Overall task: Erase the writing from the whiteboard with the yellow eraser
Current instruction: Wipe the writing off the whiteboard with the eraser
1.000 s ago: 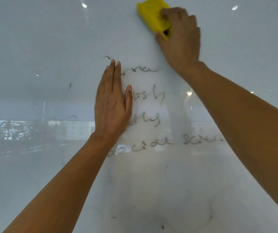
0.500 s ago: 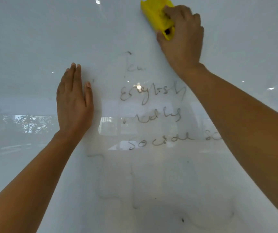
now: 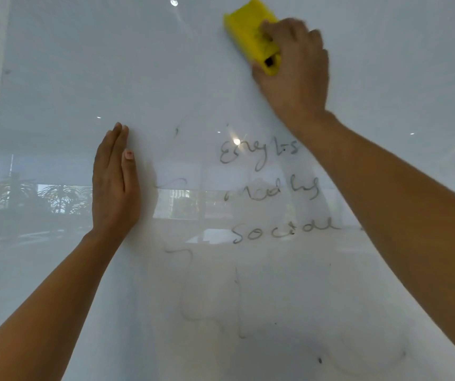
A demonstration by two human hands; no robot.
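A glossy whiteboard (image 3: 64,64) fills the view. My right hand (image 3: 295,75) grips the yellow eraser (image 3: 248,31) and presses it flat on the board near the top, above the writing. Three faint handwritten lines (image 3: 273,192) sit in the middle, partly hidden on the right by my right forearm. My left hand (image 3: 115,182) lies flat on the board left of the writing, fingers together and pointing up, holding nothing. Smudged grey streaks (image 3: 212,292) run below the words.
The board's left edge (image 3: 2,105) meets a pale wall strip. Reflections of ceiling lights and of plants behind windows (image 3: 42,196) show in the glossy surface.
The top line of writing under the eraser is gone. My left hand has slid left off the words, uncovering them. My right hand with the eraser has stayed near the top.
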